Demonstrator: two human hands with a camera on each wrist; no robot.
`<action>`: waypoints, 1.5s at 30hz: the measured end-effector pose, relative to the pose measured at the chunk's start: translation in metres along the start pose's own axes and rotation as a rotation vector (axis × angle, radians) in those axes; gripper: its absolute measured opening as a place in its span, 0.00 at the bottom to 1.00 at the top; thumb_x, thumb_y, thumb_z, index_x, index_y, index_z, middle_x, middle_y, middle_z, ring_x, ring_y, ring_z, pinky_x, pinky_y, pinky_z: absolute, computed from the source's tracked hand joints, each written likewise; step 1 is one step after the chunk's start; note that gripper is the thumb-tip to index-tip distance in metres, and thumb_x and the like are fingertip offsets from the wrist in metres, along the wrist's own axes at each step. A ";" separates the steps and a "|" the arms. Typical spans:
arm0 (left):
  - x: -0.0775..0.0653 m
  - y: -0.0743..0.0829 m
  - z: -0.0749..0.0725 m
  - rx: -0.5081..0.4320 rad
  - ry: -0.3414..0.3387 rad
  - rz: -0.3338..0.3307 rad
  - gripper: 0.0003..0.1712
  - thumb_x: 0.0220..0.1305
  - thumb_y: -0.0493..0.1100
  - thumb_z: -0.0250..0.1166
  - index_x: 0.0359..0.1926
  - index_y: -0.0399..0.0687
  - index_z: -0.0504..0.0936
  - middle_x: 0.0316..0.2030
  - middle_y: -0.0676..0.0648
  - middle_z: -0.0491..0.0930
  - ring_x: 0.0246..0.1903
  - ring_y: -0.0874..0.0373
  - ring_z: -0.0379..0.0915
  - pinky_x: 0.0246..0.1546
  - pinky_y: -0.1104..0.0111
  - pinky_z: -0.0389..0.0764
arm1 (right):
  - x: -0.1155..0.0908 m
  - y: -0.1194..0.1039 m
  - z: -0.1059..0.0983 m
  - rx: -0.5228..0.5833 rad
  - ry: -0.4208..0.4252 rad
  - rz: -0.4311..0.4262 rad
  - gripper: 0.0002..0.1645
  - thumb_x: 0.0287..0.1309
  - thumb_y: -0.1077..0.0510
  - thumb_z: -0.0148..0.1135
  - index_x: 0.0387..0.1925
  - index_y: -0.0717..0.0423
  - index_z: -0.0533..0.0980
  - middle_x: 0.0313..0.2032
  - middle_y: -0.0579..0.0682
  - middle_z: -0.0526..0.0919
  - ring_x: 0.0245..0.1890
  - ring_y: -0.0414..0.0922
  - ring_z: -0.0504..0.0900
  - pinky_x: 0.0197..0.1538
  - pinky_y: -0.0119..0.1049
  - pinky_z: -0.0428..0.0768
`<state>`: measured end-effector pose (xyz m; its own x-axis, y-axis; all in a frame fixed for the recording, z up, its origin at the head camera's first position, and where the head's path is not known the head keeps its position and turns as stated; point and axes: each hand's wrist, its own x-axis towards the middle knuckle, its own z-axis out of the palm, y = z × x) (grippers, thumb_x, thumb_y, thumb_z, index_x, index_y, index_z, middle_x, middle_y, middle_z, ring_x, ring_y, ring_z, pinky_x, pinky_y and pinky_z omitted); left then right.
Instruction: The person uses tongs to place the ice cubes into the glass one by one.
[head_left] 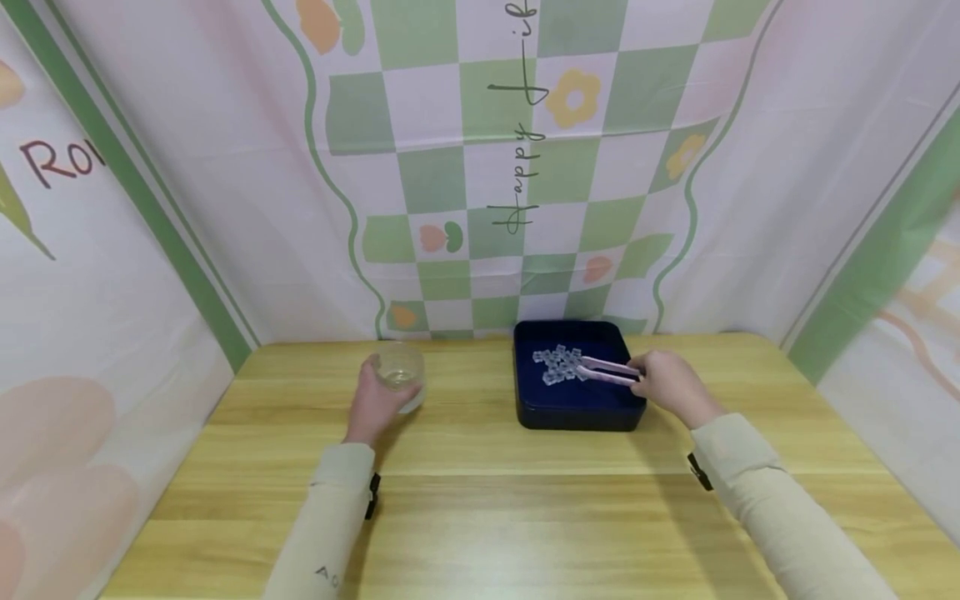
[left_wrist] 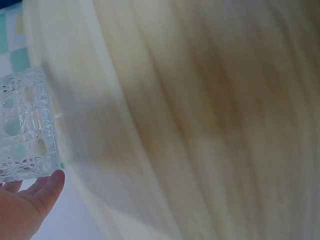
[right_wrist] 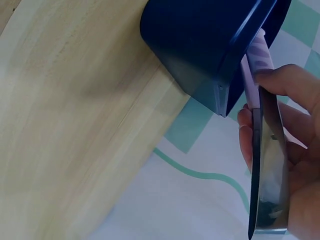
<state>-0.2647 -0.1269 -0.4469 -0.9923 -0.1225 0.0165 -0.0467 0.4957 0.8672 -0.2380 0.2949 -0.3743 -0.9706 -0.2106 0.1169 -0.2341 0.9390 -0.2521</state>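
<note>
A clear glass (head_left: 400, 379) with a cut pattern stands at the left of the table. My left hand (head_left: 372, 406) grips it near the base, thumb on the near side; the left wrist view shows only part of the glass (left_wrist: 25, 127) and some fingertips (left_wrist: 54, 184). To the right, a dark blue square tray (head_left: 581, 417) holds a small pile of clear ice-like cubes (head_left: 557, 365). Over its right rim my right hand (head_left: 671, 383) pinches a pair of tongs (head_left: 609, 372) with lilac tips and metal handles. Those tips are at the pile; whether they clasp a cube I cannot tell.
The wooden table (head_left: 480, 517) ends at a patterned cloth backdrop (head_left: 498, 183) just behind the tray and glass. More cloth hangs at both sides. A stretch of tabletop separates the glass from the tray.
</note>
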 end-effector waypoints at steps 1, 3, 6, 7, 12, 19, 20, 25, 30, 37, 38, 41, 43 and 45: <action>0.000 0.000 0.001 0.001 0.001 0.002 0.60 0.49 0.53 0.74 0.73 0.40 0.46 0.68 0.32 0.59 0.66 0.36 0.60 0.66 0.42 0.64 | 0.000 0.000 0.000 -0.001 -0.003 0.001 0.14 0.44 0.66 0.64 0.36 0.70 0.82 0.28 0.58 0.84 0.24 0.46 0.73 0.30 0.43 0.75; -0.001 0.000 0.003 0.004 0.005 0.006 0.60 0.48 0.53 0.74 0.72 0.40 0.47 0.68 0.32 0.60 0.66 0.36 0.60 0.66 0.43 0.64 | 0.000 0.000 0.000 -0.005 -0.011 0.005 0.14 0.43 0.66 0.64 0.36 0.70 0.82 0.28 0.59 0.84 0.24 0.46 0.73 0.30 0.43 0.76; 0.000 0.001 0.006 0.001 0.011 0.017 0.60 0.48 0.53 0.74 0.72 0.39 0.48 0.67 0.32 0.60 0.66 0.35 0.60 0.66 0.43 0.64 | 0.000 0.000 0.000 -0.009 -0.031 0.011 0.14 0.43 0.66 0.64 0.36 0.70 0.82 0.28 0.58 0.84 0.24 0.46 0.73 0.31 0.44 0.76; 0.000 0.001 0.007 0.000 0.013 0.020 0.60 0.48 0.53 0.75 0.72 0.39 0.48 0.67 0.32 0.60 0.66 0.35 0.60 0.66 0.43 0.64 | 0.000 0.000 0.000 -0.011 -0.037 0.014 0.15 0.43 0.66 0.64 0.36 0.70 0.82 0.28 0.58 0.84 0.24 0.46 0.74 0.31 0.44 0.76; -0.002 0.002 0.011 -0.014 0.011 0.020 0.60 0.47 0.52 0.75 0.72 0.40 0.48 0.67 0.32 0.60 0.66 0.35 0.60 0.66 0.42 0.64 | 0.001 -0.001 0.000 -0.026 -0.065 0.021 0.14 0.43 0.66 0.64 0.35 0.70 0.82 0.29 0.59 0.85 0.25 0.47 0.77 0.34 0.48 0.79; -0.002 0.006 0.018 -0.022 0.020 0.027 0.59 0.47 0.51 0.75 0.72 0.40 0.49 0.67 0.31 0.61 0.66 0.36 0.60 0.67 0.44 0.64 | 0.002 -0.002 0.002 -0.040 -0.090 0.033 0.12 0.42 0.66 0.64 0.33 0.69 0.82 0.28 0.58 0.85 0.25 0.47 0.77 0.33 0.46 0.79; -0.002 0.006 0.019 -0.022 0.018 0.027 0.59 0.47 0.51 0.76 0.72 0.40 0.49 0.67 0.31 0.61 0.66 0.36 0.60 0.66 0.44 0.64 | 0.002 -0.002 0.002 -0.040 -0.093 0.037 0.12 0.42 0.66 0.65 0.33 0.69 0.82 0.28 0.58 0.85 0.26 0.48 0.77 0.34 0.46 0.79; -0.001 0.007 0.025 -0.018 0.005 0.026 0.60 0.45 0.51 0.76 0.72 0.40 0.49 0.67 0.31 0.61 0.65 0.36 0.61 0.66 0.43 0.65 | 0.003 -0.001 0.005 -0.042 -0.101 0.058 0.12 0.44 0.65 0.65 0.33 0.69 0.82 0.29 0.59 0.85 0.26 0.48 0.78 0.34 0.46 0.80; -0.002 0.009 0.030 -0.028 -0.003 0.036 0.61 0.45 0.51 0.76 0.72 0.40 0.49 0.67 0.32 0.62 0.65 0.36 0.62 0.65 0.43 0.66 | 0.005 -0.002 0.006 -0.052 -0.080 0.048 0.12 0.42 0.66 0.65 0.32 0.69 0.82 0.28 0.59 0.84 0.26 0.49 0.78 0.33 0.47 0.79; -0.003 0.011 0.035 -0.019 0.000 0.041 0.60 0.44 0.51 0.76 0.71 0.40 0.50 0.66 0.32 0.62 0.65 0.36 0.62 0.64 0.43 0.67 | 0.006 -0.005 0.007 -0.059 -0.073 0.059 0.12 0.43 0.65 0.66 0.33 0.69 0.81 0.29 0.60 0.84 0.27 0.51 0.79 0.35 0.49 0.80; -0.003 0.011 0.036 -0.017 0.000 0.043 0.60 0.44 0.51 0.76 0.71 0.40 0.50 0.66 0.32 0.62 0.65 0.36 0.62 0.64 0.43 0.67 | 0.006 -0.005 0.007 -0.059 -0.071 0.062 0.13 0.43 0.65 0.66 0.33 0.70 0.81 0.29 0.61 0.84 0.28 0.51 0.79 0.35 0.49 0.80; -0.003 0.012 0.038 -0.012 0.005 0.043 0.60 0.44 0.51 0.77 0.71 0.40 0.51 0.66 0.32 0.63 0.65 0.36 0.63 0.64 0.43 0.67 | 0.006 -0.005 0.007 -0.056 -0.065 0.067 0.14 0.42 0.65 0.66 0.34 0.70 0.81 0.30 0.62 0.84 0.28 0.52 0.79 0.36 0.50 0.80; -0.004 0.013 0.039 -0.013 0.007 0.043 0.60 0.44 0.51 0.77 0.71 0.40 0.51 0.66 0.32 0.63 0.64 0.36 0.63 0.64 0.43 0.67 | 0.006 -0.006 0.007 -0.055 -0.062 0.069 0.14 0.43 0.65 0.66 0.34 0.70 0.81 0.30 0.62 0.83 0.29 0.52 0.80 0.36 0.50 0.80; -0.004 0.014 0.039 -0.012 0.006 0.042 0.59 0.44 0.51 0.77 0.71 0.40 0.51 0.66 0.32 0.63 0.64 0.36 0.63 0.64 0.43 0.68 | 0.006 -0.006 0.007 -0.055 -0.062 0.069 0.14 0.43 0.65 0.66 0.34 0.70 0.81 0.30 0.62 0.83 0.29 0.53 0.80 0.36 0.51 0.80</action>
<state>-0.2656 -0.0854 -0.4541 -0.9926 -0.1075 0.0558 -0.0041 0.4903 0.8716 -0.2427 0.2861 -0.3791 -0.9863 -0.1596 0.0409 -0.1646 0.9649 -0.2046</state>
